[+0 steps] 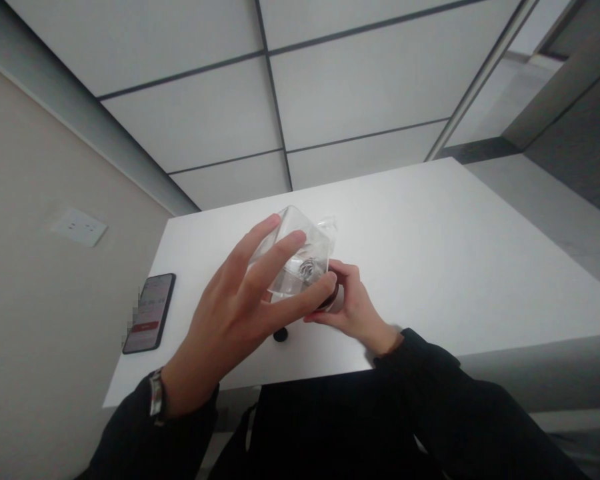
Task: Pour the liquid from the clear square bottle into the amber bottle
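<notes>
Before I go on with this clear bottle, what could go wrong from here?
The clear square bottle is held above the white table by the spread fingers of the left hand, so it might slip. The small black round piece below could get knocked, and the phone sits near the table's edge.

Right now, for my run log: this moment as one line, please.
left hand: grips clear square bottle | right hand: on dark round cap | nearby: black smartphone

I've got loads of white tabletop (430, 267) to the right, but the phone (149, 313) and wall (55, 167) crowd the left.
</notes>
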Demonstrator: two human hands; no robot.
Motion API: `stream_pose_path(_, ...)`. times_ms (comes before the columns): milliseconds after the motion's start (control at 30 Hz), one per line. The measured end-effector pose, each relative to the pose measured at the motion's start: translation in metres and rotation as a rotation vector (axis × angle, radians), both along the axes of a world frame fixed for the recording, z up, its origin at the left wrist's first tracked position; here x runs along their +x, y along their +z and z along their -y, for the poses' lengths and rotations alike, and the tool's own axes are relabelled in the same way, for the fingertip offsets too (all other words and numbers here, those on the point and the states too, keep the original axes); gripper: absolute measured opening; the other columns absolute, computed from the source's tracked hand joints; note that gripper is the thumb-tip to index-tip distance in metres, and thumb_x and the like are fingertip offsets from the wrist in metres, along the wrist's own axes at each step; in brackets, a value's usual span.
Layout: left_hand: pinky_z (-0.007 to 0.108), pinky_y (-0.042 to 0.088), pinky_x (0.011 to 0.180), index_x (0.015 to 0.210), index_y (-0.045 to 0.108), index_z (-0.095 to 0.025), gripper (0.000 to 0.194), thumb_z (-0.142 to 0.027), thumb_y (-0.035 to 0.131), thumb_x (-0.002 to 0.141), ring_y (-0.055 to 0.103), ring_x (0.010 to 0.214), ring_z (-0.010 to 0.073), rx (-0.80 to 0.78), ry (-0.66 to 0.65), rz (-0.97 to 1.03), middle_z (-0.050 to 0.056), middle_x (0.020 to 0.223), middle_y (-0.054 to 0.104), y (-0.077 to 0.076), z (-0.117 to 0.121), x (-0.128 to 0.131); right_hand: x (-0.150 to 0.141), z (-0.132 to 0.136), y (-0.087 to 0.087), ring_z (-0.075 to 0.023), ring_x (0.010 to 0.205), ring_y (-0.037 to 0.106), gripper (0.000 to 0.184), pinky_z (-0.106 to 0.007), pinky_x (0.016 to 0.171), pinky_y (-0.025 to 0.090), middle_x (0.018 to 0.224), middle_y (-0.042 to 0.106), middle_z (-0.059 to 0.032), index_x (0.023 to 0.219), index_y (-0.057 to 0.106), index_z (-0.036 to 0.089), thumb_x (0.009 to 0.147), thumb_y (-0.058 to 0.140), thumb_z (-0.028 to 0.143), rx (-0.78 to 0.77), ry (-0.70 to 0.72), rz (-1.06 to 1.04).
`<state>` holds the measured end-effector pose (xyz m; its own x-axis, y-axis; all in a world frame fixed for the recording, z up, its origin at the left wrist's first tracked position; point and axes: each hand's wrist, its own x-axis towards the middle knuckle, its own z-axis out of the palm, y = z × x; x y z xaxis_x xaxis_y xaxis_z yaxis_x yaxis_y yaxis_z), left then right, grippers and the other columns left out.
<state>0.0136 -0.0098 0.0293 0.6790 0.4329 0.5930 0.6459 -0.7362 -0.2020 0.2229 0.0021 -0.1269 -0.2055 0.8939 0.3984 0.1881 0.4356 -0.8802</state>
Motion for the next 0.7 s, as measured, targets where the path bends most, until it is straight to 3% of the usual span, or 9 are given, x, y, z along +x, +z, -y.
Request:
stream_pose_path(133,0.05,0.053,0.123,0.142,0.06,-0.036,0.059,-0.009,0.076,0.092,0.05,0.154,0.0331,-0.034,-0.006,0.046,0.004,0.163,0.043,-0.002,0.0005,0.0026,-0.0006,-0.0005,-0.0009,-0.0349,0.132,0.066,0.1,-0.059,0.111,0.056,0.141,0.063,-0.0149,0.145,0.042,0.029,0.066,0.096,0.061,0.001,-0.001,0.003)
stream_pose_path(233,0.047,0.052,0.124,0.149,0.053,-0.039,0.064,-0.015,0.077,0.094,0.053,0.152,0.0309,-0.052,-0.003,0.088,0.005,0.164,0.042,-0.0015,0.0007,0.0047,0.0,-0.0013,-0.0007,-0.0343,0.131,0.067,0.1,-0.059,0.11,0.058,0.14,0.064,-0.0146,0.145,0.042,0.029,0.067,0.094,0.064,0.009,-0.001,0.001)
stream_pose_path(533,0.051,0.054,0.122,0.153,0.048,-0.043,0.069,-0.017,0.075,0.096,0.052,0.152,0.0321,-0.064,0.042,-0.003,0.004,0.162,0.046,0.0007,0.0043,0.0032,-0.0003,0.001,0.0006,-0.0341,0.13,0.066,0.1,-0.059,0.11,0.057,0.141,0.064,-0.0148,0.146,0.044,0.029,0.068,0.094,0.065,-0.015,-0.013,-0.011)
stream_pose_path(700,0.052,0.052,0.123,0.148,0.055,-0.04,0.064,-0.011,0.076,0.094,0.052,0.152,0.0323,-0.056,0.016,-0.015,0.004,0.162,0.046,0.001,0.0043,0.0023,-0.0025,0.0029,-0.0021,-0.0341,0.131,0.065,0.1,-0.06,0.112,0.056,0.142,0.063,-0.0147,0.147,0.044,0.029,0.068,0.094,0.065,-0.03,-0.018,-0.035)
